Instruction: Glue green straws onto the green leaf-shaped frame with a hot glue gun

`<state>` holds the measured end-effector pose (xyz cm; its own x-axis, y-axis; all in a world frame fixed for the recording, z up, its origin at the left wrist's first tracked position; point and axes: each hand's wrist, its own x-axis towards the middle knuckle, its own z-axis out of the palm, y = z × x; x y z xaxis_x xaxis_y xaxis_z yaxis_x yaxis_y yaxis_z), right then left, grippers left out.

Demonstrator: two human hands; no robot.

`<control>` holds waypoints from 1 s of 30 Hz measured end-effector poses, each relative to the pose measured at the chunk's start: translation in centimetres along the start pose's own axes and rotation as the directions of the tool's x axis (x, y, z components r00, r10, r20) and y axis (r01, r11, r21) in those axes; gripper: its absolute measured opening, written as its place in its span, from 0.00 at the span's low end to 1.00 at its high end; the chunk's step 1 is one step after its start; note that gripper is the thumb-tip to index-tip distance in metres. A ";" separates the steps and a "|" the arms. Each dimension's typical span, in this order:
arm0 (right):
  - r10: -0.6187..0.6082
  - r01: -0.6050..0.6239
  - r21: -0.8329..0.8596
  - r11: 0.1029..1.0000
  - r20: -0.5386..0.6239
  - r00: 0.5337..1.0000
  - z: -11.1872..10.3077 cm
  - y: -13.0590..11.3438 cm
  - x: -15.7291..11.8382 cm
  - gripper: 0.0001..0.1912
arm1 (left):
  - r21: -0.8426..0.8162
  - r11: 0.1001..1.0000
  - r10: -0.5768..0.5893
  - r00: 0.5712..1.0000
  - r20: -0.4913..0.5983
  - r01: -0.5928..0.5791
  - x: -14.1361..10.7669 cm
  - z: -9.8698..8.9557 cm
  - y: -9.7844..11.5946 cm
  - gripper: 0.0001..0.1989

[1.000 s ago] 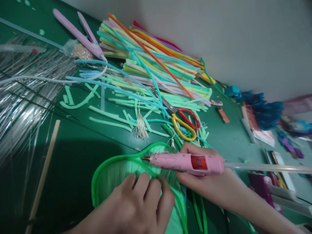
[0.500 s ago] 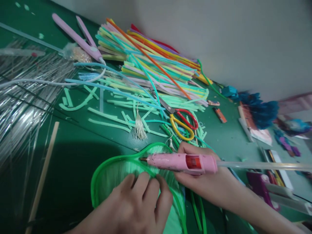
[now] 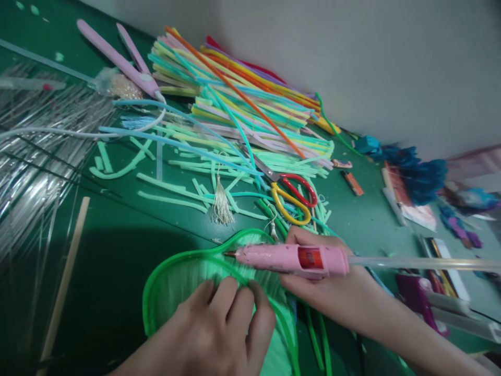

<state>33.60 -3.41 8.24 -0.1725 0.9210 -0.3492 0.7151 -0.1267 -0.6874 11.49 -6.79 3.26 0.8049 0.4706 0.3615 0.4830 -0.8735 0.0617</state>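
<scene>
My right hand (image 3: pixel 332 277) is wrapped round a pink glue gun (image 3: pixel 274 259), which has a clear glue stick coming out of its back end. The gun's metal tip meets the green rim where two lobes join on a green, wing-like piece (image 3: pixel 176 271) with a sheer, pale filling. My left hand (image 3: pixel 223 324) lies over that piece with its fingers curled onto the inner green edge; the fingertips are hidden. Scissors (image 3: pixel 291 196) with red and yellow handles lie just beyond the gun, beside a pale tassel (image 3: pixel 222 203).
Bundles of coloured fuzzy stems (image 3: pixel 235 89) and cut pale green pieces lie behind. A pink hair straightener (image 3: pixel 117 57), silver strands (image 3: pixel 43 162) and a wooden stick (image 3: pixel 66 282) are on the left. An orange lighter (image 3: pixel 353 183) and blue feathery things (image 3: pixel 422 175) are on the right.
The view has shifted very slightly, so things at the left appear a little further left. Both hands and the glue gun keep nearly the same places on the green piece.
</scene>
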 end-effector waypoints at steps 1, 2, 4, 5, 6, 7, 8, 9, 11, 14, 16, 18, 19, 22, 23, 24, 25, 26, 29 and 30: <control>0.004 -0.004 -0.006 1.000 -0.005 1.000 0.0 0.0 0.0 0.15 | -0.001 1.000 0.000 1.000 0.001 0.000 0.0 0.0 0.0 0.16; 0.000 0.000 -0.013 1.000 -0.009 1.000 0.0 0.1 0.0 0.15 | -0.002 1.000 0.000 1.000 0.006 0.001 -0.1 0.0 0.0 0.17; -0.021 0.020 -0.027 0.999 -0.020 1.000 -0.1 0.2 0.0 0.16 | 0.001 1.000 -0.005 1.000 0.017 0.005 -0.1 0.0 0.0 0.17; -0.033 0.033 -0.031 0.999 -0.023 0.999 -0.1 0.2 0.0 0.16 | 0.003 1.000 -0.004 1.000 0.025 0.004 -0.1 0.0 0.0 0.17; -0.040 0.039 -0.037 0.999 -0.023 0.999 -0.2 0.3 -0.1 0.16 | 0.003 1.000 -0.001 0.999 0.037 0.001 -0.2 0.0 0.0 0.17; -0.042 0.041 -0.043 0.998 -0.026 0.999 -0.2 0.3 -0.1 0.15 | 0.004 1.000 0.003 0.999 0.050 -0.003 -0.2 -0.1 0.0 0.17; -0.042 0.040 -0.048 0.998 -0.031 0.999 -0.3 0.4 -0.2 0.15 | 0.008 1.000 0.007 0.998 0.060 -0.007 -0.2 -0.1 0.0 0.17; -0.042 0.041 -0.051 0.998 -0.035 0.998 -0.3 0.4 -0.2 0.15 | 0.012 1.000 0.009 0.998 0.067 -0.010 -0.2 -0.2 0.0 0.17; -0.051 0.049 -0.052 0.997 -0.044 0.998 -0.4 0.5 -0.2 0.14 | 0.018 1.000 0.006 0.997 0.075 -0.008 -0.2 -0.2 0.0 0.17; -0.069 0.066 -0.050 0.997 -0.057 0.996 -0.5 0.5 -0.2 0.13 | 0.016 1.000 -0.001 0.998 0.069 0.000 -0.2 -0.2 0.0 0.17; -0.060 0.056 -0.056 0.997 -0.070 0.996 -0.6 0.6 -0.2 0.13 | 0.011 1.000 -0.005 0.998 0.060 0.004 -0.2 -0.1 -0.1 0.17; -0.038 0.033 -0.063 0.998 -0.079 0.996 -0.6 0.6 -0.3 0.13 | 0.001 1.000 -0.010 0.998 0.056 0.010 -0.2 -0.1 -0.2 0.16; -0.025 0.019 -0.072 0.997 -0.078 0.997 -0.7 0.6 -0.3 0.12 | -0.003 1.000 -0.011 0.998 0.057 0.011 -0.2 -0.1 -0.2 0.16; -0.002 -0.010 -0.144 0.990 -0.080 0.997 -0.8 0.5 -0.3 0.09 | 0.004 1.000 -0.005 0.998 0.060 0.005 -0.1 -0.3 -0.2 0.16; 0.008 -0.021 -0.167 0.986 -0.079 0.997 -0.8 0.4 -0.2 0.09 | 0.009 1.000 -0.004 0.998 0.061 0.003 0.0 -0.3 -0.2 0.16; 0.017 -0.032 -0.181 0.983 -0.081 0.997 -0.8 0.4 -0.2 0.08 | 0.013 1.000 -0.002 0.998 0.060 0.001 0.0 -0.3 -0.3 0.15; 0.024 -0.039 -0.184 0.982 -0.087 0.996 -0.8 0.4 -0.2 0.08 | 0.014 1.000 0.000 0.998 0.062 -0.001 0.0 -0.3 -0.2 0.15; 0.026 -0.043 -0.180 0.983 -0.093 0.995 -0.8 0.4 -0.2 0.08 | 0.011 1.000 0.000 0.998 0.065 -0.001 0.0 -0.3 -0.2 0.16; 0.017 -0.036 -0.167 0.985 -0.116 0.993 -0.9 0.5 -0.2 0.10 | 0.004 1.000 -0.001 0.998 0.068 0.001 0.0 -0.2 -0.2 0.16; 0.017 -0.036 -0.168 0.985 -0.116 0.993 -0.9 0.5 -0.3 0.11 | 0.004 1.000 -0.001 0.998 0.066 0.001 0.0 -0.2 -0.2 0.16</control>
<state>34.62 -3.39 8.53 -0.0806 0.9554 -0.2840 0.8246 -0.0962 -0.5574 11.30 -6.66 3.44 0.8252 0.4788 0.2996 0.4852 -0.8725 0.0579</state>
